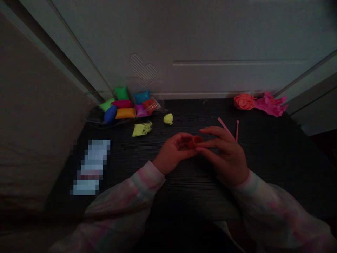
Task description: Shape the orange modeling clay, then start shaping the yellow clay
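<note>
A small orange-red piece of modelling clay (197,140), hollowed like a little cup, is held between both hands above the dark table. My left hand (176,151) is closed around its left side, with the fingers curled behind it and the thumb below. At its right rim, the thumb and a finger of my right hand (228,156) pinch the clay, while the index finger is lifted off. Two thin pink plastic tools, a flat strip (225,128) and a slim stick (237,130), lie just beyond my right hand.
A clear bag of colourful clay packets (125,113) lies at the back left. Near it are an opened yellow packet (142,129) and a yellow clay lump (168,119). A blurred-out phone (91,167) lies at left. Orange (243,101) and pink crumpled pieces (271,104) sit back right.
</note>
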A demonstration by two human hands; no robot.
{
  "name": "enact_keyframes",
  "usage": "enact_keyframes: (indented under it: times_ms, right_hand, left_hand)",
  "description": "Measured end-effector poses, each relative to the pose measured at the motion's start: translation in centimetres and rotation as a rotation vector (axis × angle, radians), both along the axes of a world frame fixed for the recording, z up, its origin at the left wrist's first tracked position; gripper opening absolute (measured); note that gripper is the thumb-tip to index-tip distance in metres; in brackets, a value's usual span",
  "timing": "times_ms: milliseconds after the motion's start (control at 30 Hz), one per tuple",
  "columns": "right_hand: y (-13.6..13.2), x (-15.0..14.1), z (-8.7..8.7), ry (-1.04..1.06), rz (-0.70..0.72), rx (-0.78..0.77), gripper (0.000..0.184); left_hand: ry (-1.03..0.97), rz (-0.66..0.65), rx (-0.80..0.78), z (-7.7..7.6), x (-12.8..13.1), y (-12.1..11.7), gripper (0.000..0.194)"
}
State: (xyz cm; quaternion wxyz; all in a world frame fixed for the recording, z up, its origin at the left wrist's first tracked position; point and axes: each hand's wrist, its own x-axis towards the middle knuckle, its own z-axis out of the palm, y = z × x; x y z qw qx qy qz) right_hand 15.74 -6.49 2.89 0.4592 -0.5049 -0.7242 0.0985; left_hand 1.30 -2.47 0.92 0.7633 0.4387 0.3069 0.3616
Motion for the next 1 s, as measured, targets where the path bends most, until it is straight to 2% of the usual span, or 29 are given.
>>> enact_keyframes:
  times_ms: [233, 400, 633, 1000]
  right_hand:
    - [-0.04, -0.08, 0.14, -0.062, -0.009, -0.016, 0.012]
    - [-0.03, -0.16, 0.12, -0.097, -0.001, -0.004, 0.007]
    - [0.13, 0.43, 0.11, -0.146, 0.051, 0.040, 0.010]
    - [0.13, 0.03, -0.12, -0.190, 0.053, 0.079, 0.007]
  left_hand:
    - [-0.001, 0.019, 0.074, 0.12, 0.01, -0.13, 0.035]
    - [0.084, 0.019, 0.137, 0.09, 0.03, -0.21, 0.037]
    - [0.153, -0.128, 0.156, 0.23, -0.52, 0.17, 0.031]
    - [0.422, -0.015, 0.439, -0.29, -0.39, -0.26, 0.023]
